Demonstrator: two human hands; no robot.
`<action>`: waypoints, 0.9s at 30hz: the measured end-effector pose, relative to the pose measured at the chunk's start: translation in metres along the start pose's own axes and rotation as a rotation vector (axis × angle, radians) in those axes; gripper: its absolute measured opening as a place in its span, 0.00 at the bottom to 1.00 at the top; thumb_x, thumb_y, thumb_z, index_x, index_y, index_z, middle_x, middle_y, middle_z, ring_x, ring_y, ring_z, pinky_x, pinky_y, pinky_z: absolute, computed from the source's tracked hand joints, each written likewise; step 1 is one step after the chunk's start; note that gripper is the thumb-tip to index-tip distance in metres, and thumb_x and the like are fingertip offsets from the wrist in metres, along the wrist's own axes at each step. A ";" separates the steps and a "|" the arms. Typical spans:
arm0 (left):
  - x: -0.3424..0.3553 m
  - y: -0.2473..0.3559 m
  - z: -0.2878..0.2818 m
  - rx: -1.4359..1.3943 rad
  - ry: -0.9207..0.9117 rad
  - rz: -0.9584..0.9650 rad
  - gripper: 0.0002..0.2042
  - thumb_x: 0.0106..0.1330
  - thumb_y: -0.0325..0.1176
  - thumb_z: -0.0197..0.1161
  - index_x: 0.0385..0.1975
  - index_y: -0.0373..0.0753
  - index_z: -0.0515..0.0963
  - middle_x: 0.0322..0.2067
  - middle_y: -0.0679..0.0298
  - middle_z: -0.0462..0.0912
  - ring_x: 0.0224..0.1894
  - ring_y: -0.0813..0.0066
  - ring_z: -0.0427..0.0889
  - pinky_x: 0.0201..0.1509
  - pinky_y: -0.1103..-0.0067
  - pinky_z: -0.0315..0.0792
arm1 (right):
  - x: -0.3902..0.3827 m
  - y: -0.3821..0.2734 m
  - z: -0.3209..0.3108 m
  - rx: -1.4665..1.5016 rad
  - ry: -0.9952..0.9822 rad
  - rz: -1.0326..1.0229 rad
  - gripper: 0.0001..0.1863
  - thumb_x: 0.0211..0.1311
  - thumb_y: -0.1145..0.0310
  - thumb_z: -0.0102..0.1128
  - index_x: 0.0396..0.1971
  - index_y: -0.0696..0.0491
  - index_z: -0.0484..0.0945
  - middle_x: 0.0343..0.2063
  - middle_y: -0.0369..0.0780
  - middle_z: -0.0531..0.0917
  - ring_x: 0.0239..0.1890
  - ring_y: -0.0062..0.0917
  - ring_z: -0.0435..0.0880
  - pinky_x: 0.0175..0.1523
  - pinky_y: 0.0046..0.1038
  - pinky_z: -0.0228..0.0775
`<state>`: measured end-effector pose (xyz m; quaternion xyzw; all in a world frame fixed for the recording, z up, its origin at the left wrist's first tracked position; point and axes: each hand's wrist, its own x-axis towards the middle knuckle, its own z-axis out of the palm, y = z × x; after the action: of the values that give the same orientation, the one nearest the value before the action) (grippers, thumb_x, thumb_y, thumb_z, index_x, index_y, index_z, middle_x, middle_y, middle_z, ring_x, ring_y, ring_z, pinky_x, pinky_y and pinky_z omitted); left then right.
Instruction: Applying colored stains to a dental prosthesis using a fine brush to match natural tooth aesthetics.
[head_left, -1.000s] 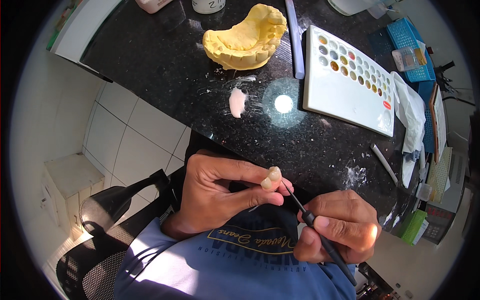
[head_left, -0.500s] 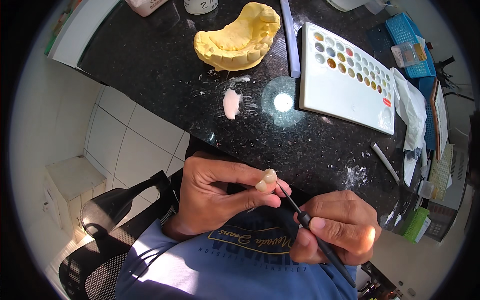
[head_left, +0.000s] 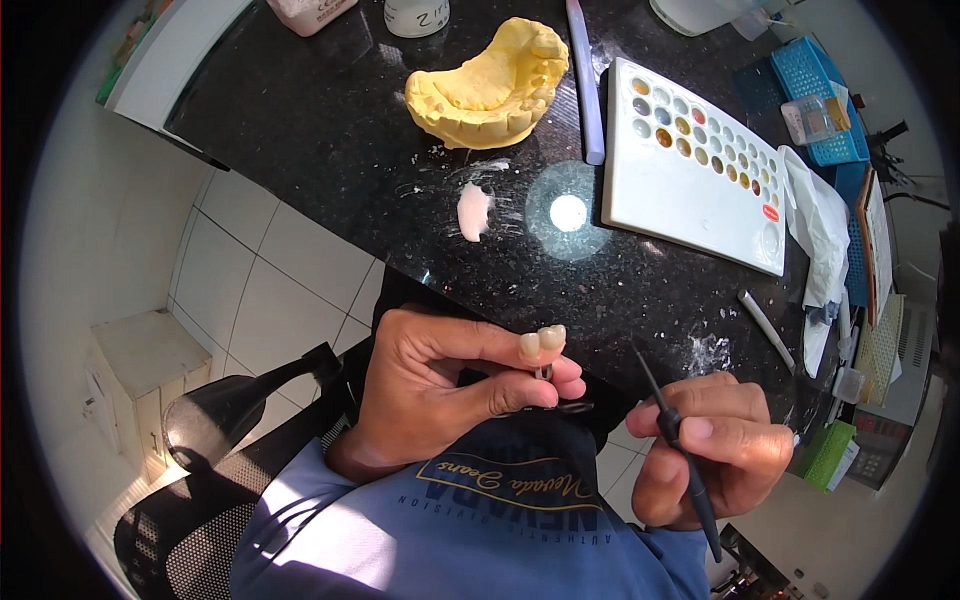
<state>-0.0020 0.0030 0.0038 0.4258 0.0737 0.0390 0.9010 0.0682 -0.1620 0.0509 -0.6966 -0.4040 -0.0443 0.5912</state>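
Small cream-coloured pair of tooth crowns (head_left: 542,343) on a thin pin, pinched between thumb and fingertips of left hand (head_left: 440,395), held in the air just off the near edge of the black speckled desk (head_left: 330,140). Right hand (head_left: 715,450) closed round a thin dark brush (head_left: 672,440), tip pointing up, near the crowns but apart. On desk beyond: white paste blob (head_left: 473,210), yellow dental cast (head_left: 490,85), white palette with colour wells (head_left: 695,165).
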 end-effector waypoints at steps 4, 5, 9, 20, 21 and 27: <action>-0.001 0.006 0.003 0.012 -0.008 -0.060 0.10 0.55 0.20 0.62 0.37 0.26 0.76 0.33 0.48 0.81 0.38 0.67 0.82 0.43 0.78 0.78 | -0.004 -0.003 -0.014 -0.047 -0.032 0.016 0.15 0.44 0.81 0.64 0.35 0.57 0.74 0.26 0.42 0.76 0.22 0.23 0.78 0.24 0.19 0.72; -0.001 0.006 0.006 0.083 0.030 -0.033 0.10 0.54 0.21 0.63 0.35 0.25 0.76 0.32 0.48 0.81 0.35 0.64 0.83 0.39 0.77 0.79 | -0.006 -0.004 -0.015 -0.065 -0.029 0.013 0.15 0.44 0.81 0.63 0.36 0.57 0.74 0.25 0.43 0.76 0.21 0.23 0.78 0.24 0.19 0.72; -0.002 0.011 0.011 0.292 0.105 0.051 0.10 0.52 0.21 0.65 0.33 0.26 0.75 0.29 0.49 0.81 0.31 0.64 0.84 0.35 0.78 0.79 | -0.008 -0.004 -0.025 -0.104 -0.083 -0.079 0.16 0.44 0.81 0.61 0.37 0.60 0.72 0.27 0.45 0.76 0.23 0.27 0.79 0.25 0.21 0.74; -0.003 0.014 0.015 0.795 0.179 0.364 0.07 0.48 0.21 0.68 0.28 0.32 0.79 0.23 0.60 0.82 0.24 0.83 0.80 0.27 0.88 0.72 | 0.004 -0.015 -0.072 -0.326 -0.142 -0.044 0.15 0.56 0.76 0.54 0.43 0.62 0.68 0.30 0.49 0.75 0.26 0.25 0.80 0.27 0.18 0.75; -0.004 0.014 0.016 0.803 0.186 0.353 0.08 0.46 0.20 0.69 0.27 0.31 0.78 0.23 0.57 0.82 0.25 0.78 0.81 0.30 0.86 0.74 | 0.009 -0.015 -0.077 -0.339 -0.142 -0.015 0.14 0.56 0.77 0.53 0.43 0.62 0.68 0.30 0.50 0.75 0.27 0.25 0.80 0.28 0.17 0.75; -0.002 0.014 0.018 0.830 0.180 0.373 0.09 0.43 0.18 0.69 0.25 0.30 0.78 0.23 0.54 0.82 0.27 0.72 0.83 0.32 0.84 0.75 | 0.045 0.000 -0.088 -0.289 -0.037 0.040 0.11 0.60 0.72 0.54 0.40 0.62 0.72 0.26 0.45 0.78 0.27 0.23 0.79 0.35 0.20 0.73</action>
<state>-0.0012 -0.0022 0.0264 0.7512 0.0831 0.2044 0.6221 0.1347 -0.2151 0.1015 -0.7831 -0.3902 -0.0772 0.4781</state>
